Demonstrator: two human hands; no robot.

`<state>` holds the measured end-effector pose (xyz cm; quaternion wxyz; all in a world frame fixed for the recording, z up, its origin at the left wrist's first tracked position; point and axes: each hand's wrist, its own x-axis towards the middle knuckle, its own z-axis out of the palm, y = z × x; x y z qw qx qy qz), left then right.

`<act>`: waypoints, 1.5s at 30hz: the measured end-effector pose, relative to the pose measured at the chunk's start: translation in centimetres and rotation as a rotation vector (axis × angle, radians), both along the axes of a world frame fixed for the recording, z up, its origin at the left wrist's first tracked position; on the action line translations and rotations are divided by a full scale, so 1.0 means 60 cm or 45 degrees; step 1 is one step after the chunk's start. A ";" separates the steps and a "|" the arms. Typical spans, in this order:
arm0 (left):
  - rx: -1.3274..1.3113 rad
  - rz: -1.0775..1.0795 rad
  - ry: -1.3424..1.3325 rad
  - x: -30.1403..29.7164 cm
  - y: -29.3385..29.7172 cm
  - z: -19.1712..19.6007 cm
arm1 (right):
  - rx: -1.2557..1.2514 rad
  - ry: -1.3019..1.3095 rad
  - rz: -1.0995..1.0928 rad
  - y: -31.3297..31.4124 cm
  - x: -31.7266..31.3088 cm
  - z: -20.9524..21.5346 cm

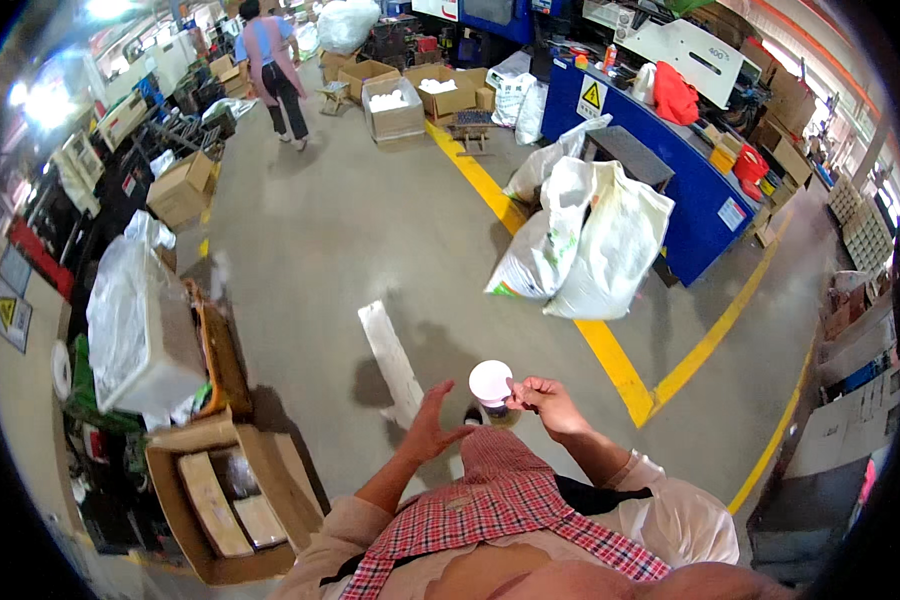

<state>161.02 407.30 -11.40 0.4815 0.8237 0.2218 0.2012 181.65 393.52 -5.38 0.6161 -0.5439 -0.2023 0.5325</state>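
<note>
In my right hand (548,400), pinched at its edge between thumb and fingers, is a white round piece (490,381). Its face is smooth and pale; whether it is a flat disc or a shallow cup I cannot tell. Just left of it, my left hand (432,428) is held up with fingers apart and nothing in it. Below the hands hangs my red checked apron (505,455). Beyond my left hand a long white board or plank (388,350) shows low down near the floor.
Full white sacks (610,240) stand ahead right beside a blue machine base (705,215). To the left are a plastic-covered white bin (135,335) and an open carton (255,450). Farther off, a person (270,65) walks near cartons holding white pieces (395,115). Yellow lines (610,365) mark the floor.
</note>
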 end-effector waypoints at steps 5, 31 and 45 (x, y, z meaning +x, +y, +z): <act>-0.174 -0.020 -0.224 0.231 0.319 0.020 | 0.191 -0.116 0.219 0.342 0.167 0.003; 0.001 -0.240 -0.289 1.518 1.669 0.077 | 0.187 -0.976 -0.320 1.675 1.347 0.038; -0.421 0.007 0.448 1.878 2.226 -0.220 | -0.304 -1.544 -1.428 1.765 2.139 0.130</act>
